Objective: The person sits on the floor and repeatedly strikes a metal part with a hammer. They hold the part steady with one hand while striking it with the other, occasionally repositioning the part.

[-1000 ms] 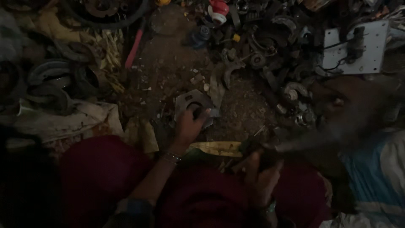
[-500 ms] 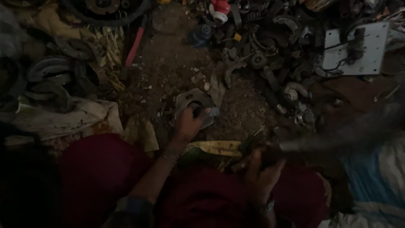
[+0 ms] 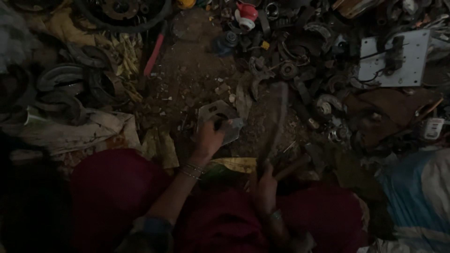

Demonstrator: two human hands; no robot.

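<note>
Left hand [image 3: 208, 140], grip closed on grey metal bracket [image 3: 220, 119] lying on dirt floor [image 3: 187, 84]; right hand [image 3: 266, 187], grip closed around blurred hammer [image 3: 276, 126].

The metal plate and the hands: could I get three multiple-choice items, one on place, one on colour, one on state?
1. Where does the metal plate lie?
A. on the dirt ground
B. on a shelf
C. in a bucket

2. What colour is the long handle up left?
A. blue
B. red
C. white

3. What is the right hand doing?
A. resting open
B. gripping a tool
C. out of view

Answers:
1. A, it sits on bare dirt under the left hand.
2. B, it shows red among dark scrap.
3. B, its fingers wrap a wooden handle, and the blurred tool rises from it.
</note>
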